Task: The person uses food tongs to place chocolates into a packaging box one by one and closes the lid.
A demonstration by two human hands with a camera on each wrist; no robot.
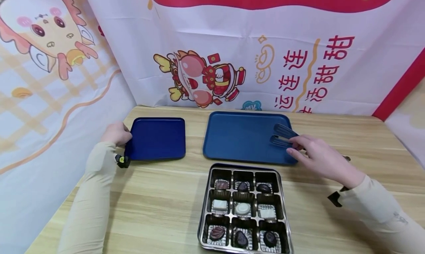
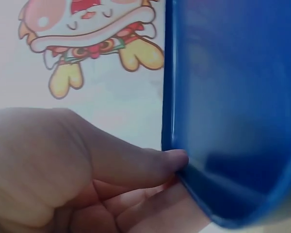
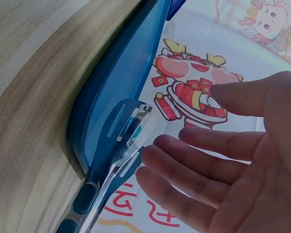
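Note:
My left hand (image 1: 116,134) pinches the left edge of a small dark blue tray (image 1: 157,139); in the left wrist view the thumb (image 2: 172,160) lies over the rim near a corner. A pair of tongs (image 1: 283,131) with slotted blue and metal ends lies across the right side of a larger blue tray (image 1: 239,136). My right hand (image 1: 318,156) is over the tongs, fingers loosely extended. The right wrist view shows its fingertips (image 3: 148,155) beside the tongs' slotted ends; whether they touch cannot be told.
A chocolate box (image 1: 254,206) with dark and white chocolates in separate compartments sits in front of the larger tray. Behind the wooden table (image 1: 159,198) hangs a printed cloth (image 1: 212,32), and another patterned cloth (image 1: 83,106) hangs along the left side.

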